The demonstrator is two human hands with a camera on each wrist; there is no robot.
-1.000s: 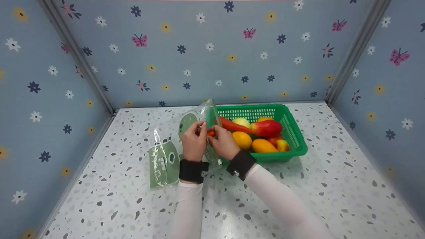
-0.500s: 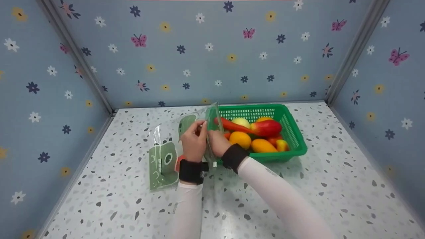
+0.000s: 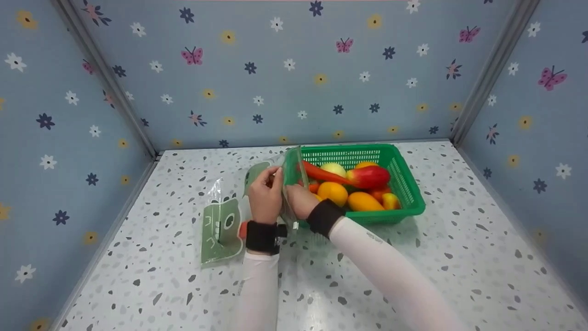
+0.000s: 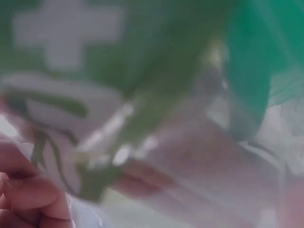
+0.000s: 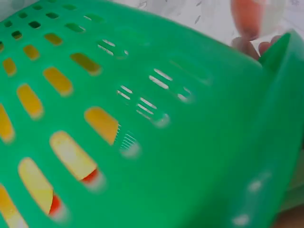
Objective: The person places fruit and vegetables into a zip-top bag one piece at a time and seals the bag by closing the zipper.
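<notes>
While right wrist view mostly shows basket (image 5: pixel 204 128), head view shows left grip (image 3: pixel 265 196) pinching bag (image 3: pixel 223 236); can't tell right grip (image 3: pixel 301 201).

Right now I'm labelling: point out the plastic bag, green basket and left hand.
Plastic bag (image 3: pixel 231 239): head view, green printed part.
Green basket (image 3: pixel 353 156): head view, far inner wall.
Left hand (image 3: pixel 265 200): head view, its back.

You face a blue back wall (image 3: pixel 294 48), flower-and-butterfly print — same print on your left wall (image 3: pixel 64 138) and right wall (image 3: pixel 551 133). Grey metal strips (image 3: pixel 109 80) at both corners — white, grey-speckled tabletop (image 3: pixel 349 285) below you.
</notes>
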